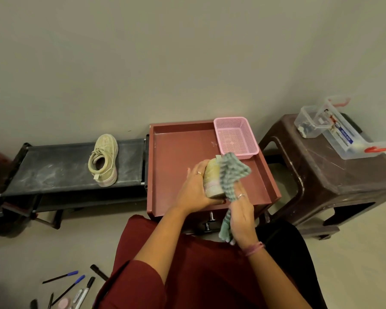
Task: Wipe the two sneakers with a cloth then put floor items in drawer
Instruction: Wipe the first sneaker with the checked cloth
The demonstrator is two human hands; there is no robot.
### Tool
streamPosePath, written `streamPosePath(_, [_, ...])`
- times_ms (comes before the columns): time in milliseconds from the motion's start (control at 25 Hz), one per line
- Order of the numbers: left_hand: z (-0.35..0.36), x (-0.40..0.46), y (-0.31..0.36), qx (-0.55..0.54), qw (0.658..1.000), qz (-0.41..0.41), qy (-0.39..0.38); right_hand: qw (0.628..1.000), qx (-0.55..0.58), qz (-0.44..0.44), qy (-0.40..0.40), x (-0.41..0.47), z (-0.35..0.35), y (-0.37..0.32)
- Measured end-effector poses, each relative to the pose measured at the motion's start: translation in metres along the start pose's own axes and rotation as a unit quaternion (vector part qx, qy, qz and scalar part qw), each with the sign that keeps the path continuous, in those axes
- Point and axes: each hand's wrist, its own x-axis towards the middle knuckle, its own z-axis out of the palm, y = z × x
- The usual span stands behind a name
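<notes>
A: Start big. What's in front of you?

B: Your red-brown drawer unit (178, 157), its top a shallow tray with a pink mesh basket (235, 137) in the far right corner. To its left a low black bench (60, 166) carries one beige sneaker (103, 159), laced, pale pink along the sole, toe toward the wall. A brown plastic stool (321, 172) at right carries clear containers (334, 128).

A: And the sneaker you're working on?

B: The second sneaker (212, 180), same beige with a pink band above a tan sole, is held over the tray, sole end toward you, between your two hands.

A: How do your fingers sit?

B: Your left hand (195, 190) grips it from the left, fingers curled over the upper. Your right hand (241, 216) presses a green textured cloth (231, 175) against the shoe's right side, fingers fairly straight, the cloth's tail hanging below your palm.

A: The floor?

B: Pens and markers (69, 286) lie scattered at lower left, well apart from your hands.
</notes>
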Motion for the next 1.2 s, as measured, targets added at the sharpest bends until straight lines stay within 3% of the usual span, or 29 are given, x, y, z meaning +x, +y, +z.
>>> streamPosePath(80, [0.002,-0.001,-0.005,0.003,1.000,0.023,-0.011,0.967,-0.165,-0.192,-0.025,0.005,0.000,0.006])
streamPosePath(160, [0.006,-0.002,-0.004,0.000,0.999,0.034,-0.009,0.931,-0.248,-0.267,-0.023,0.018,0.000,0.001])
streamPosePath(240, [0.008,0.001,0.001,-0.051,0.998,0.018,0.031,0.955,-0.199,-0.217,-0.028,0.033,-0.001,-0.005])
streamPosePath(320, [0.006,0.003,0.004,-0.078,0.995,-0.014,0.054,0.994,-0.061,-0.088,-0.031,0.047,-0.006,-0.010])
streamPosePath(400, [0.004,0.005,0.002,-0.046,0.998,-0.026,0.039,0.989,0.110,0.096,-0.024,0.057,-0.012,-0.019])
streamPosePath(440, [0.004,0.004,0.000,-0.027,0.999,-0.024,0.032,0.986,0.110,0.124,-0.014,0.056,-0.015,-0.022])
streamPosePath(480, [0.004,0.003,-0.001,-0.019,0.999,-0.022,0.026,0.993,0.063,0.100,-0.010,0.050,-0.016,-0.023])
streamPosePath(560, [0.006,0.002,0.002,-0.034,0.999,-0.017,0.030,0.993,-0.105,-0.057,-0.023,0.028,-0.009,-0.017])
streamPosePath(640, [0.010,0.004,0.005,-0.056,0.998,-0.010,0.036,0.940,-0.307,-0.147,0.007,0.015,0.006,-0.015])
streamPosePath(720, [0.015,0.007,0.005,-0.056,0.998,0.003,0.030,0.905,-0.401,-0.130,0.055,0.020,0.018,-0.021])
streamPosePath(880, [0.022,0.011,0.004,-0.014,0.998,0.017,0.052,0.911,-0.404,-0.070,0.031,0.056,0.022,-0.026])
streamPosePath(1040, [0.028,0.003,0.012,-0.023,0.999,0.018,0.033,0.977,-0.207,0.022,-0.045,0.081,-0.010,-0.022])
streamPosePath(1120, [0.033,0.003,0.012,-0.004,0.999,0.022,0.023,0.980,-0.196,-0.012,-0.023,0.066,-0.014,-0.013])
streamPosePath(1200, [0.036,0.004,0.015,-0.030,0.999,0.019,0.032,0.944,-0.315,-0.099,0.026,0.039,-0.010,0.002])
